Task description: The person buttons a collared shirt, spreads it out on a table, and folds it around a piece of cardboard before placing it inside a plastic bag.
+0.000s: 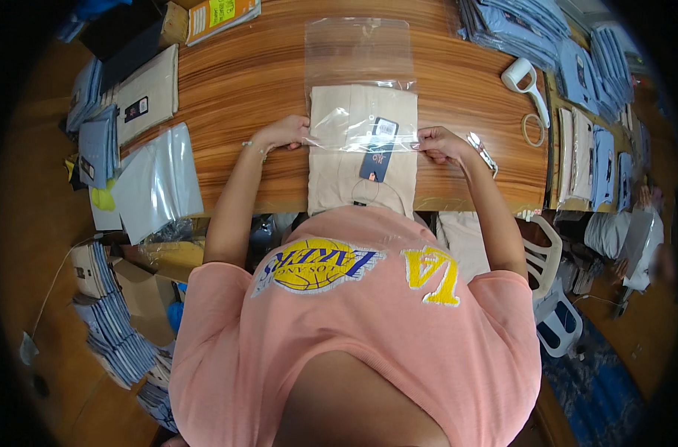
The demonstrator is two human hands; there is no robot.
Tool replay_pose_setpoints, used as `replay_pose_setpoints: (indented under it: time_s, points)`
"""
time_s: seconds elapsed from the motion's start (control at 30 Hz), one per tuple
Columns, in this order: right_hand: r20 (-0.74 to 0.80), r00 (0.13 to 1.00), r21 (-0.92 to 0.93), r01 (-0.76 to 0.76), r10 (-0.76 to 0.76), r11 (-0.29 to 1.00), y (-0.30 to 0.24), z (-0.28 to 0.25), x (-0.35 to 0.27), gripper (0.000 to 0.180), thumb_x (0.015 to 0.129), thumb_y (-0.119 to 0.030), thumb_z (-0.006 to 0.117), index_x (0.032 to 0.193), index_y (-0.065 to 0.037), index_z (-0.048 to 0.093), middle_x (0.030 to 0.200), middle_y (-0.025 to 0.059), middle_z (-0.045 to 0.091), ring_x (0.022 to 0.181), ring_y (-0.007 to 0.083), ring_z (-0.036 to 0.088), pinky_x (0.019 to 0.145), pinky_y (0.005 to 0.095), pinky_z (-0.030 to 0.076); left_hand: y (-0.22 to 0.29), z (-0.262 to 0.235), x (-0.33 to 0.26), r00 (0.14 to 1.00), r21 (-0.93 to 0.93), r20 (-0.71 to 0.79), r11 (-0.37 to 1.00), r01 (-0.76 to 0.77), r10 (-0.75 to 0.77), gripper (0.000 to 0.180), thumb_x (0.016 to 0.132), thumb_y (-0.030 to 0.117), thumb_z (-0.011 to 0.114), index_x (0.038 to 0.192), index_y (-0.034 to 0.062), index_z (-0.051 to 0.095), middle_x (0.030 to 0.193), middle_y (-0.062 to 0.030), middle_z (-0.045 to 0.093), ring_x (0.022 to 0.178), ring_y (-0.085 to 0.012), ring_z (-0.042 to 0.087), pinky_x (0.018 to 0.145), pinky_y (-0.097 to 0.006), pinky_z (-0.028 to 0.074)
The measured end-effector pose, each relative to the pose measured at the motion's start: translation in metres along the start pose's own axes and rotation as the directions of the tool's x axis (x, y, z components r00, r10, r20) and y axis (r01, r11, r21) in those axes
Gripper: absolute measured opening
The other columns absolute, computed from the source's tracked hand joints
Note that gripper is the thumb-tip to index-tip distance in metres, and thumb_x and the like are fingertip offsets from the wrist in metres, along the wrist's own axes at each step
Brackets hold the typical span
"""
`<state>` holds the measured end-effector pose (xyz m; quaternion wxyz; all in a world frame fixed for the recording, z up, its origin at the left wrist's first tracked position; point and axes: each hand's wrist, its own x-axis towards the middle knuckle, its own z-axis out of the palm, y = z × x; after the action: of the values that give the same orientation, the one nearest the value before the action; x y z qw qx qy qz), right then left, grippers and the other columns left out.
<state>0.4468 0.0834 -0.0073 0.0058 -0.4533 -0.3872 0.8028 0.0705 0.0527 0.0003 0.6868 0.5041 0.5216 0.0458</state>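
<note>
A folded beige garment [328, 179], apparently a shirt, lies flat at the table's near edge, close against my body. A dark hang tag [374, 165] with a thin string rests on it. The upper part of the garment is inside a clear plastic bag [358, 54]; the lower part lies outside the bag's near edge. My left hand [285, 132] pinches that edge at the left side. At the right side, my right hand [441, 144] grips the same edge with its fingers closed. Both hands are level with the tag's middle.
Right of my right hand lie small scissors or snips [484, 154], a white lint roller [527, 83] and a tan ring [533, 130]. Bagged blue garments [514, 30] are stacked at the far right. Clear bags [164, 179] and a beige garment [149, 93] lie left.
</note>
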Motion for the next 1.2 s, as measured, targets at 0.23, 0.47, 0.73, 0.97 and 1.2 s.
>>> replay_pose_setpoints:
  time_s: [0.23, 0.47, 0.73, 0.97, 1.2]
  points:
    - [-0.094, 0.996, -0.068, 0.002, -0.009, 0.998, 0.039, 0.027, -0.018, 0.018, 0.075, -0.015, 0.073, 0.087, -0.005, 0.064, 0.054, -0.0057, 0.048, 0.038, 0.0021, 0.030, 0.035, 0.0192, 0.021, -0.016, 0.032, -0.028, 0.998, -0.110, 0.019, 0.992, 0.062, -0.060, 0.027, 0.075, 0.015, 0.073, 0.097, 0.0047, 0.061, 0.070, 0.0035, 0.062, 0.046, -0.0003, 0.041, 0.040, -0.015, 0.030]
    - [-0.144, 0.989, -0.136, -0.002, -0.018, 0.991, 0.061, 0.059, -0.043, 0.020, 0.075, -0.012, 0.072, 0.092, -0.003, 0.066, 0.070, -0.0032, 0.061, 0.050, 0.0008, 0.041, 0.041, 0.0176, 0.028, -0.044, 0.065, -0.050, 0.997, -0.113, 0.029, 0.990, 0.080, -0.077, 0.023, 0.076, 0.012, 0.071, 0.095, 0.0039, 0.062, 0.067, 0.0027, 0.061, 0.046, -0.0009, 0.043, 0.040, -0.015, 0.032]
    - [-0.260, 0.950, 0.005, 0.179, -0.172, 0.984, 0.104, 0.083, -0.057, 0.011, 0.080, -0.007, 0.066, 0.088, 0.001, 0.067, 0.077, -0.0004, 0.064, 0.067, 0.0046, 0.054, 0.062, 0.0194, 0.044, -0.063, 0.099, -0.083, 0.986, -0.202, -0.111, 0.974, 0.104, -0.129, 0.021, 0.077, 0.008, 0.067, 0.095, -0.0016, 0.062, 0.073, -0.0030, 0.064, 0.047, -0.0029, 0.046, 0.040, -0.017, 0.035]
    - [-0.271, 0.962, -0.019, 0.015, -0.020, 1.000, 0.118, 0.103, -0.058, 0.014, 0.080, -0.014, 0.068, 0.084, -0.001, 0.068, 0.077, 0.0000, 0.064, 0.067, 0.0045, 0.054, 0.060, 0.0196, 0.043, -0.067, 0.109, -0.088, 0.987, -0.282, -0.129, 0.958, 0.058, -0.098, 0.020, 0.078, 0.014, 0.069, 0.091, -0.0013, 0.063, 0.069, -0.0019, 0.062, 0.046, -0.0038, 0.047, 0.040, -0.017, 0.035]
    - [-0.393, 0.911, 0.094, 0.175, -0.125, 0.980, 0.079, 0.097, -0.056, 0.017, 0.078, -0.013, 0.070, 0.084, 0.003, 0.067, 0.074, 0.0009, 0.063, 0.060, 0.0043, 0.051, 0.053, 0.0205, 0.040, -0.048, 0.086, -0.077, 0.962, -0.288, -0.260, 0.957, 0.000, -0.079, 0.022, 0.075, 0.020, 0.071, 0.081, 0.0009, 0.063, 0.062, -0.0009, 0.059, 0.042, -0.0057, 0.047, 0.039, -0.018, 0.034]
